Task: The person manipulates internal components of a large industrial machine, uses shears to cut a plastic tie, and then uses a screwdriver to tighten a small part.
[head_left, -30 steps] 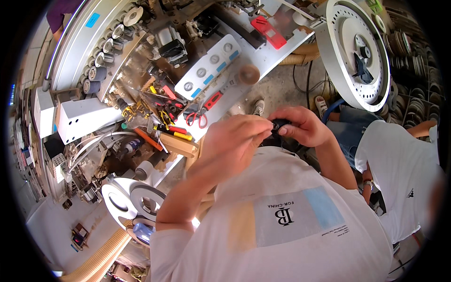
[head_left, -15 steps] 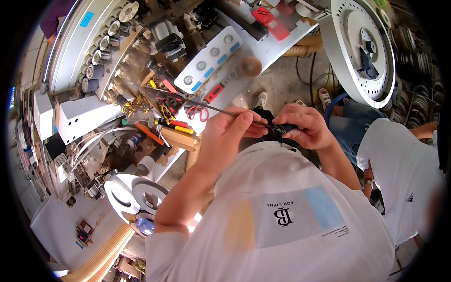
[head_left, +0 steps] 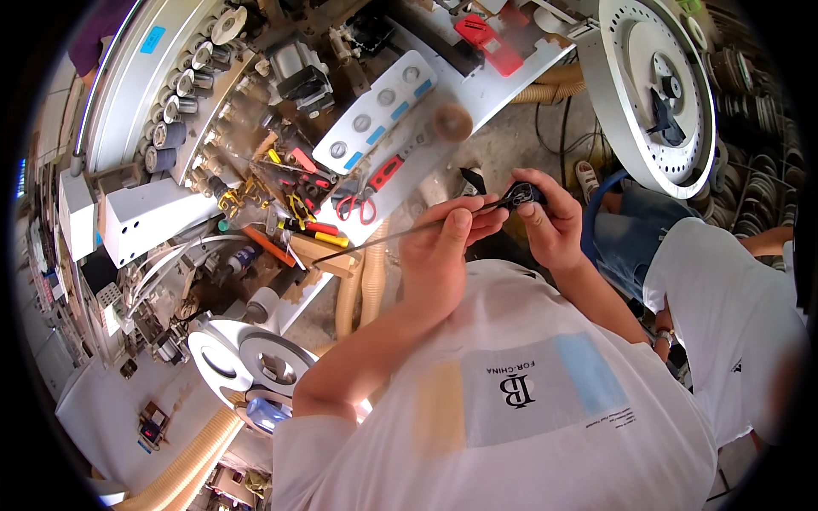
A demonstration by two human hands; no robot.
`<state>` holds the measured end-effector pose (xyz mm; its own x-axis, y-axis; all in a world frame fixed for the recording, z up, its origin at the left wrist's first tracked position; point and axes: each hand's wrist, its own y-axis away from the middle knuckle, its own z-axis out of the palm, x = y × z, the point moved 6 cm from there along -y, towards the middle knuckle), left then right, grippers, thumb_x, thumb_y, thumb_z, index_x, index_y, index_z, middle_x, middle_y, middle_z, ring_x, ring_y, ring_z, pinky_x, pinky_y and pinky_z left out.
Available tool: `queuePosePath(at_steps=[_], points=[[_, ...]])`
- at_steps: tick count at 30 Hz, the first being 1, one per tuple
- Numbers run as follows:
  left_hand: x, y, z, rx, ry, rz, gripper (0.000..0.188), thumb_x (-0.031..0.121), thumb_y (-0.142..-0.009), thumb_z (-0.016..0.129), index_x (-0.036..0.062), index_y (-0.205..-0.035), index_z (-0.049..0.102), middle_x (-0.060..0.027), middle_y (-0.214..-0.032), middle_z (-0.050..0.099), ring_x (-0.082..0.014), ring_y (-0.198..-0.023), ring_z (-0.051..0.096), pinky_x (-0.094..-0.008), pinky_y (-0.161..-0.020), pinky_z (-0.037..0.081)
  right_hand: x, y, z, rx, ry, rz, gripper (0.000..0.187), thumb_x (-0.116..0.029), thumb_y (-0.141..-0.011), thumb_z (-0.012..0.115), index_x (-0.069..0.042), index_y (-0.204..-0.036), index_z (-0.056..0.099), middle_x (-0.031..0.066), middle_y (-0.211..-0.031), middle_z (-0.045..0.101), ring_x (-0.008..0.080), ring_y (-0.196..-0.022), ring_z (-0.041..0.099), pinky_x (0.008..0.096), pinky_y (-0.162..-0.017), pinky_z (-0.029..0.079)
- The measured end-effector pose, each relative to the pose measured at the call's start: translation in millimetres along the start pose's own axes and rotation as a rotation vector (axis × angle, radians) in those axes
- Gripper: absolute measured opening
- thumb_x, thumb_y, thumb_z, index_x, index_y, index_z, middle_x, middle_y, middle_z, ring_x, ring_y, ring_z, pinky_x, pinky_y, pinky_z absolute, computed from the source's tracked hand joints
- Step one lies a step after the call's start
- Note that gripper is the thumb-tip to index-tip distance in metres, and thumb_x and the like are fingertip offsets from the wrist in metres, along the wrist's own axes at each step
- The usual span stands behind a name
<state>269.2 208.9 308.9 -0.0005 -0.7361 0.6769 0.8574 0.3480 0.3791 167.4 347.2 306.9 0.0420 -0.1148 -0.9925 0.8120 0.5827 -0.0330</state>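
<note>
Now that the long thin dark rod [head_left: 375, 242] has dipped, the left hand [head_left: 436, 260] has it pinched, lined up with the small glossy black piece [head_left: 522, 196] pinched by the right hand [head_left: 555, 228].

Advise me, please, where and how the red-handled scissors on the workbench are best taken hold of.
I would take the scissors by their two red loops, coming from the person's side of the workbench: the loops lie spread toward that side, while the far end is hard to make out. The left grip is nearer but holds a thin dark rod.
</note>
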Motion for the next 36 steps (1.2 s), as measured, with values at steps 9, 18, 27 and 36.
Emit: queuePosePath(at_steps=[9,18,27,36], points=[[-1,-15,-2,0.014,0.194,-0.280,0.036,0.030,-0.106,0.056,-0.0041,-0.115,0.060,-0.0198,-0.110,0.070,-0.0261,-0.095,0.073,-0.0364,-0.085,0.061,-10,-9,-11,-0.219,-0.053,0.018,0.035,-0.009,-0.096,0.066,0.007,-0.127,0.062,0.0118,-0.113,0.069,0.0167,-0.105,0.065,0.0291,-0.093,0.051],[9,-16,-7,0.025,0.184,-0.198,0.029,0.027,-0.105,0.058,-0.0010,-0.112,0.065,-0.0188,-0.108,0.072,-0.0248,-0.092,0.074,-0.0373,-0.083,0.061,-1,-11,3,-0.305,-0.286,0.343,0.041,-0.030,-0.105,0.057,0.002,-0.130,0.056,0.0044,-0.102,0.067,0.0072,-0.087,0.059,0.0227,-0.076,0.047],[24,-8,8,-0.024,0.147,-0.027,0.027,0.025,-0.104,0.059,0.0002,-0.111,0.066,-0.0175,-0.109,0.073,-0.0275,-0.092,0.074,-0.0419,-0.088,0.060,-12,-6,15,-0.290,-0.339,0.371,0.047,-0.045,-0.107,0.047,-0.001,-0.117,0.056,0.0048,-0.100,0.062,0.0117,-0.094,0.057,0.0267,-0.084,0.045],[25,-2,17,-0.035,0.172,-0.092,0.029,0.023,-0.108,0.050,-0.0032,-0.114,0.059,-0.0215,-0.113,0.068,-0.0304,-0.098,0.073,-0.0409,-0.089,0.061,-18,-2,8,-0.304,-0.458,0.153,0.047,-0.038,-0.104,0.057,0.002,-0.128,0.052,0.0083,-0.111,0.061,0.0155,-0.106,0.060,0.0328,-0.092,0.048]])
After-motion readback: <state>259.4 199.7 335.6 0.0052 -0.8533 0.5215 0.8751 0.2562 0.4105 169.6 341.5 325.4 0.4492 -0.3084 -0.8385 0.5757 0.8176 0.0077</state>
